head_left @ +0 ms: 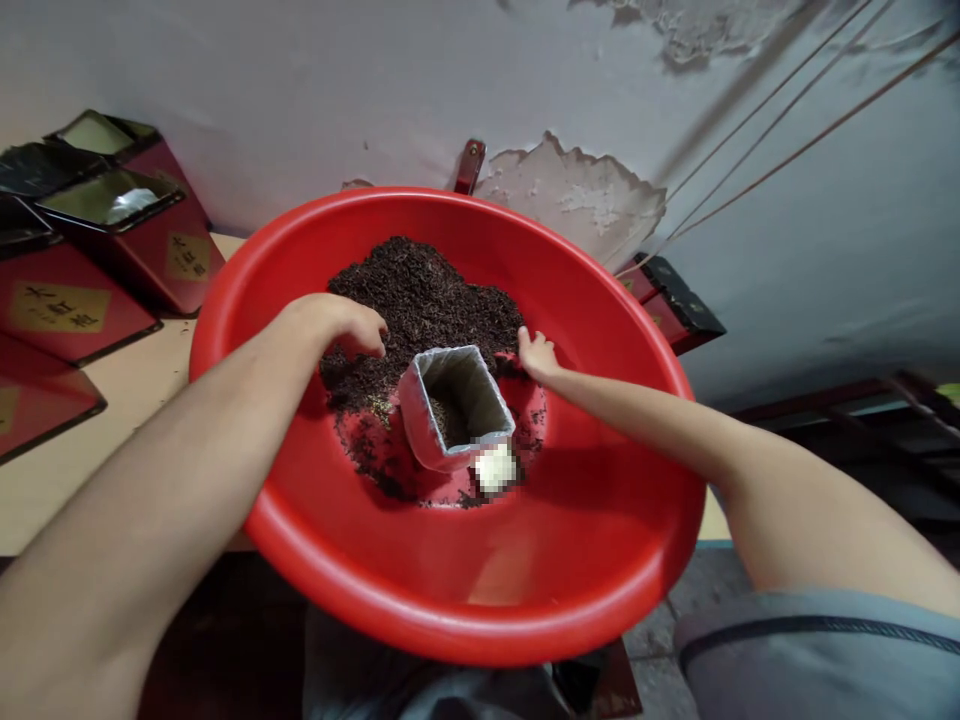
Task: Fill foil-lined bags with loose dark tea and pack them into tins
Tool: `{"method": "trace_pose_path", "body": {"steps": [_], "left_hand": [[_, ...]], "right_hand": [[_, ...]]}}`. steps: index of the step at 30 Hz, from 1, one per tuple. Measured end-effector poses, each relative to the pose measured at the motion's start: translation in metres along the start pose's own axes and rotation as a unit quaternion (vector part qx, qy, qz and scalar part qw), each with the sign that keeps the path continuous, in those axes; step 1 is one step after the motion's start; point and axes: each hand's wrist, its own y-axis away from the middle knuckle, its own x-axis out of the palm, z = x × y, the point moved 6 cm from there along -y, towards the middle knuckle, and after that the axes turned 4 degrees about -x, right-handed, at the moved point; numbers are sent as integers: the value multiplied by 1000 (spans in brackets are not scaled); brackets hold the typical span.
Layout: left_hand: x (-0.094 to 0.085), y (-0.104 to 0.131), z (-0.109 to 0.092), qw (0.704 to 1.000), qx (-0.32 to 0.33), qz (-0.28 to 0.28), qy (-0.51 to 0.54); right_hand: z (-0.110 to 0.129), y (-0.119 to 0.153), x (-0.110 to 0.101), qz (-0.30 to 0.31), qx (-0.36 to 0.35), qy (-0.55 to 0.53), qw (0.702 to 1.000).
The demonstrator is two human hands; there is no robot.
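pale wall (pixel 262 100) behind, square container (pixel 426 430) upright, open upward, between hands (pixel 356 325) (pixel 537 355)

The basin (pixel 600 520) looks glossy plastic, the heap (pixel 420 300) rough and matt

Container (pixel 421 430) in basin (pixel 600 540), loose heap (pixel 424 290) behind it

basin (pixel 615 500) red; heap (pixel 420 290) dark brown; liner (pixel 486 405) grey; labels (pixel 61 306) yellow, dark-lettered
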Motion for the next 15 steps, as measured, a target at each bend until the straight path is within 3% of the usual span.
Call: {"method": "trace_pose_path", "body": {"steps": [3,6,11,15], "left_hand": [[-2,6,-9,1000,16,-14,-20],[-5,8,-15,998,37,-37,-38],[-7,6,-18,995,47,-43,-72],[-4,5,-18,994,34,-30,-95]], "right_hand": [[-3,34,33,6,-27,28,999],[4,51,59,19,-88,101,991],[29,34,80,11,-164,104,981],[36,10,84,-48,-220,84,971]]}}
